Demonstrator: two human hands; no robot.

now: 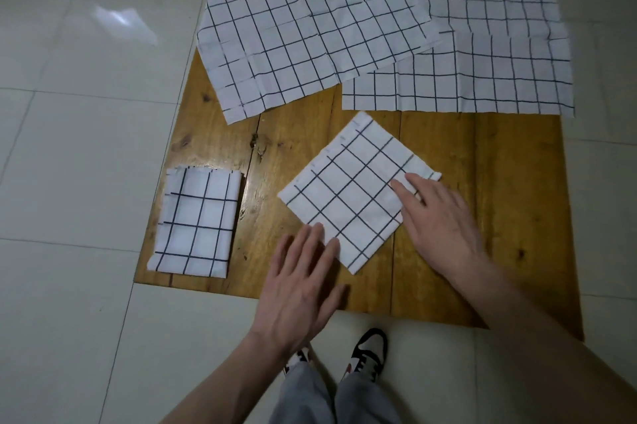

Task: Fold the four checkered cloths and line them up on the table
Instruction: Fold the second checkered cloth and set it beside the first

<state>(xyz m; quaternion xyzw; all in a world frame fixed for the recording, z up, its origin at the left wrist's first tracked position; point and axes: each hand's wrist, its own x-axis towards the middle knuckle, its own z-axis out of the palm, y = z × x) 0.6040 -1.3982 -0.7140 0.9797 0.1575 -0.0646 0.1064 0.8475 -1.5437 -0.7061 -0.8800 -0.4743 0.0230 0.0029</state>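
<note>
Folded cloth (351, 196), both hands' fingers (401, 186) flat on it

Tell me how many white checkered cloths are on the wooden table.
4. One folded white checkered cloth lies at the near left, one folded cloth sits under both hands, and two unfolded cloths lie at the far left and far right. None seems hidden.

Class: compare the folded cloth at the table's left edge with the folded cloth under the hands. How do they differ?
The left cloth lies square to the table; the middle cloth sits turned like a diamond. No hand touches the left cloth; the left hand and right hand rest flat on the middle cloth. Both are white with dark checks.
</note>
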